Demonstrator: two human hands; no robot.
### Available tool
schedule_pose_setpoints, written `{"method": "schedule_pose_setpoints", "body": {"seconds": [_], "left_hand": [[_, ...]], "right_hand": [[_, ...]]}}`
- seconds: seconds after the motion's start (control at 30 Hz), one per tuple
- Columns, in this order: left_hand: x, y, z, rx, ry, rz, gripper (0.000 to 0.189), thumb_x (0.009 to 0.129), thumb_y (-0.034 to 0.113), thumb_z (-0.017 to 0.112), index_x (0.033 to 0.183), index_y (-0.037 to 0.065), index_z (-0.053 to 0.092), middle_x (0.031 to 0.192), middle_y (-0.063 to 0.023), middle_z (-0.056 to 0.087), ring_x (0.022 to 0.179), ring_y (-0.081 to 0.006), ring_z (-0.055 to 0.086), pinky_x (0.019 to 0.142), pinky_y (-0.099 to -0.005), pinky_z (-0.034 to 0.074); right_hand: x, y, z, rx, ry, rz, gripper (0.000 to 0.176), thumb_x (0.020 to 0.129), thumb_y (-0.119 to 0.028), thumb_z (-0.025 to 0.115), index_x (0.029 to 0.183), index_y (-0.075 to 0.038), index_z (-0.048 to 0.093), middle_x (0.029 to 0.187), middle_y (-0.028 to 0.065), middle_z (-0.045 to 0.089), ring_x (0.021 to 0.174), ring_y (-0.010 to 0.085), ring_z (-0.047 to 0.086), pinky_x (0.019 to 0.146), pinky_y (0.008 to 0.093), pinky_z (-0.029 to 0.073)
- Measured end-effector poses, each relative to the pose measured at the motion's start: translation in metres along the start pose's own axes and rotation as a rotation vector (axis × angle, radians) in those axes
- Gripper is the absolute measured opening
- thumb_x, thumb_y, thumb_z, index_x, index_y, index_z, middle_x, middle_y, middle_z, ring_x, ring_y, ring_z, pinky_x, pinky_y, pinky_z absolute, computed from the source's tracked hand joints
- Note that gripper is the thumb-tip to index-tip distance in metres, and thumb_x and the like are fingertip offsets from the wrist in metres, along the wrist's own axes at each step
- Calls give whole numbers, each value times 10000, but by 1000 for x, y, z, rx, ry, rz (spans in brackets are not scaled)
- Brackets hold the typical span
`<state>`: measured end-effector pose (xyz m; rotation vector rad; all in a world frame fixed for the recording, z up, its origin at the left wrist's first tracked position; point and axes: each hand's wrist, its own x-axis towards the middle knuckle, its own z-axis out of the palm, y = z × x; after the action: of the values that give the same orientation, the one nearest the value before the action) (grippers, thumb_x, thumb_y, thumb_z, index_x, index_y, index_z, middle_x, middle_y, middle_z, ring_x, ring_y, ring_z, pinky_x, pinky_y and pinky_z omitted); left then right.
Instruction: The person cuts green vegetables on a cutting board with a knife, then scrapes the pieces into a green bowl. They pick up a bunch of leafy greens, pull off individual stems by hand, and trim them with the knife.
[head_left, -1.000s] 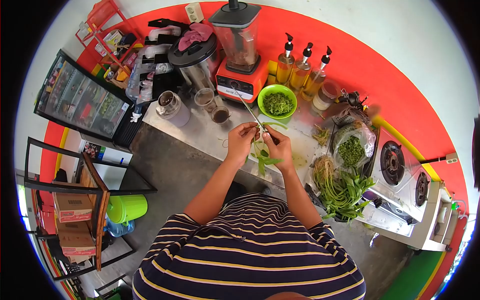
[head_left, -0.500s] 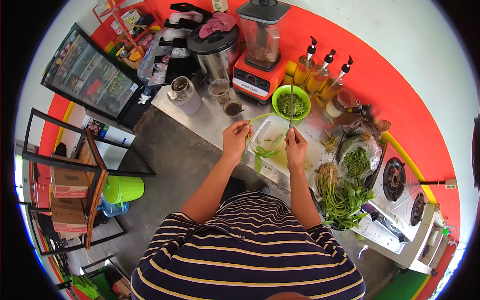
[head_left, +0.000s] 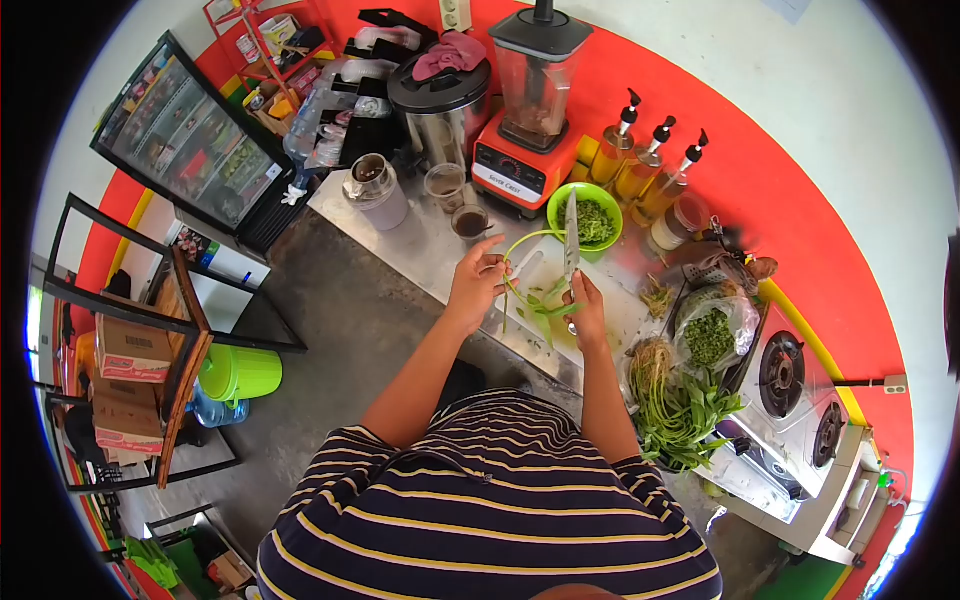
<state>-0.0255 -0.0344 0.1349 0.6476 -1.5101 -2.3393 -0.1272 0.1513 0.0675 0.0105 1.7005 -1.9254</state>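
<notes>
My left hand point(head_left: 479, 287) is over the near edge of the counter, its fingers loosely bent around a long green water spinach stem point(head_left: 522, 240). The stem arches up toward the green bowl point(head_left: 555, 203), which holds chopped greens point(head_left: 597, 222). In my right hand point(head_left: 586, 310) is a knife point(head_left: 572, 235), its broad blade pointing up and away from me. Leaves of the stem point(head_left: 545, 308) reach across to the fingers of my right hand. Below both hands lies a white cutting board point(head_left: 622, 305) with loose bits of green on it.
To the right lie a bunch of water spinach point(head_left: 680, 415) and a plastic bag of chopped greens point(head_left: 711, 335), beside a gas stove point(head_left: 805, 385). Behind the bowl stand a blender point(head_left: 520, 160) and pump bottles point(head_left: 637, 175). Cups point(head_left: 445, 185) and a metal canister point(head_left: 378, 195) are at left.
The knife blade has turned to show its flat side. My left fingers have loosened and spread, and the leafy end has shifted right to my right hand.
</notes>
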Motion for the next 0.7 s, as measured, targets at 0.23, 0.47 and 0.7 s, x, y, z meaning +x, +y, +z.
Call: {"method": "schedule_pose_setpoints", "body": {"seconds": [0.23,0.47,0.7], "left_hand": [[19,-12,26,92,-176,160,201,1000,28,542,1184,-12,611,1055,-68,631,946,-149,633,914,-358,589],[19,-21,61,382,-371,286,237,940,34,648,1163,-42,673,1097,-96,694,959,-153,675,856,-286,536],[13,-5,68,583,-330,440,220,900,13,662,1114,23,712,1080,-90,686,1006,-220,631,889,-345,494]], "right_hand": [[-42,-49,-9,61,87,-195,348,990,-282,648,1248,-53,610,661,-55,456,513,37,403,445,228,324],[-59,-59,2,-154,-52,-260,158,924,-127,704,1033,-18,667,606,-61,492,496,30,393,457,249,296],[-55,-62,1,-53,3,-265,134,929,-116,698,960,8,659,620,-66,502,517,29,403,467,256,301]]}}
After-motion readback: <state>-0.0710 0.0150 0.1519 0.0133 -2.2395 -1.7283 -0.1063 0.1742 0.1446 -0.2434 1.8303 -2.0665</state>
